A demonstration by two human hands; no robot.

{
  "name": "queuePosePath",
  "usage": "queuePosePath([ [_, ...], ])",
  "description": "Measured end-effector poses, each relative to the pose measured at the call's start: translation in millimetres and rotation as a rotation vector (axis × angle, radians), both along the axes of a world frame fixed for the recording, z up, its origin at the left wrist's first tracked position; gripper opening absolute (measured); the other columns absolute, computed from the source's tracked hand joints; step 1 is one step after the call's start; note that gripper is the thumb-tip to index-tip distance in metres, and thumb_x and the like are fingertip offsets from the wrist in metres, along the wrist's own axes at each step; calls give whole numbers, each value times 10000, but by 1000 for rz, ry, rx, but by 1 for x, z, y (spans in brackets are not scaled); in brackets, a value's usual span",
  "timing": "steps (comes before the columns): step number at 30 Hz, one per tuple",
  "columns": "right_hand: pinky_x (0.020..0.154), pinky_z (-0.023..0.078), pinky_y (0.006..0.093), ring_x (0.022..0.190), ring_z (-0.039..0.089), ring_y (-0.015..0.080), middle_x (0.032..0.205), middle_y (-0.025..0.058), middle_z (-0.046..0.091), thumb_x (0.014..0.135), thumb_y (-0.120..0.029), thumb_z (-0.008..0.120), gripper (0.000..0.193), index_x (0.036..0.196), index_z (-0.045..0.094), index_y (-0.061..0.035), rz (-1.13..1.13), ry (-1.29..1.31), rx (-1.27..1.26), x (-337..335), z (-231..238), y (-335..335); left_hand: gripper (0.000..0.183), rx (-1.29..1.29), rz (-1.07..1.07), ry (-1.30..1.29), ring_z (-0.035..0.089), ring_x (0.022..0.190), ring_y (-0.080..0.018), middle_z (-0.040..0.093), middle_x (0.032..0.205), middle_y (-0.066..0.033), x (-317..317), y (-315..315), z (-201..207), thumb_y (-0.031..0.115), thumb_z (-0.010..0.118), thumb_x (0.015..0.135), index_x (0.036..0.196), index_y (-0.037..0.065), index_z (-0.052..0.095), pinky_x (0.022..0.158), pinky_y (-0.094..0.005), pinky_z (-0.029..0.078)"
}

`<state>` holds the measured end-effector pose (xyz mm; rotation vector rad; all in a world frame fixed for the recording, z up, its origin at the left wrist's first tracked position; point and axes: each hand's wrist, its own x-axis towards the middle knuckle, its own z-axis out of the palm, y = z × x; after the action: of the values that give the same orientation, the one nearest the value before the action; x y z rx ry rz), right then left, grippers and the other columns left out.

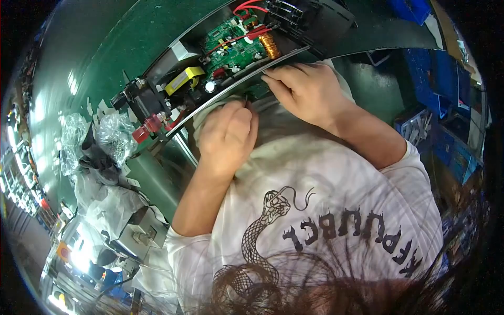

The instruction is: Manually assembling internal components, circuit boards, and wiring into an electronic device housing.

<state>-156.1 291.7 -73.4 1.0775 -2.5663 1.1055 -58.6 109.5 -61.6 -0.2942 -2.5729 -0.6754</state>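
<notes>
The work in hand looks like assembly on an open electronics chassis (173, 94), a long dark metal case lying on the green tabletop (105, 47) just ahead of both hands, its circuit board (233, 47) bare to view. The left hand (227, 137) is curled nearly shut, its grip pinched on a thin dark tool (247, 101), likely a small driver, whose tip meets the near rail of the case right above the knuckles. The right hand (307, 93) lies flat just right of it, fingers pressed along the same rail and holding nothing, so it seems to steady the case while a fastening along that edge is worked. The next move, as I judge it, calls for keeping the tip square to the rail and the case pinned so it cannot slide. Beyond the grip sit a copper coil (270, 46), red wires (247, 8), a yellow transformer (184, 79) and a black fan (147, 102) at the case's left end, all close behind the rail, so a slip forward would land on parts. Left of the grip the tabletop is crowded with clear plastic bags (113, 134); right of the right hand blue bins (436, 79) close in. The freest room is straight back toward the body.
</notes>
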Motion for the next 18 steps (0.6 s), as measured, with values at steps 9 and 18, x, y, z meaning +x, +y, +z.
queuePosePath([
  [9,580,546,362,649,683,264,779,55,704,832,-138,768,105,913,721,-92,-25,61,-9,1,-5,2,242,-155,56,-33,646,617,-275,612,857,-72,-5,3,-1,70,788,746,878,115,590,540,-388,548],
  [18,577,546,362,649,677,251,758,47,688,836,-153,763,124,937,710,-103,-32,87,33,3,-9,2,212,-182,83,20,653,609,-275,620,866,-63,-11,4,-3,70,779,781,856,121,588,527,-383,556],
])
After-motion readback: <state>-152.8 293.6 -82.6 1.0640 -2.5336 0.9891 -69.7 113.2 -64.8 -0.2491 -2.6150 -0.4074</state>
